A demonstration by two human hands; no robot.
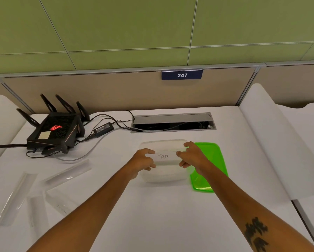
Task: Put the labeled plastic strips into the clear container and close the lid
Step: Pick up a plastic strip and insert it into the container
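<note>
A clear plastic strip labeled "TIGER" (165, 157) is held flat over the open clear container (163, 177) at the table's middle. My left hand (143, 160) pinches the strip's left end and my right hand (190, 155) pinches its right end. The green lid (210, 166) lies on the table to the right of the container, partly under my right wrist. Several more clear strips rest at the left: one long strip (14, 197) near the edge, another strip (69, 172) angled closer to the middle, and a labeled strip (59, 202) below it.
A black router (54, 131) with antennas, its power brick (103, 129) and cables sit at the back left. A cable hatch (172, 122) is open in the table behind the container. A white divider (272, 142) borders the right side.
</note>
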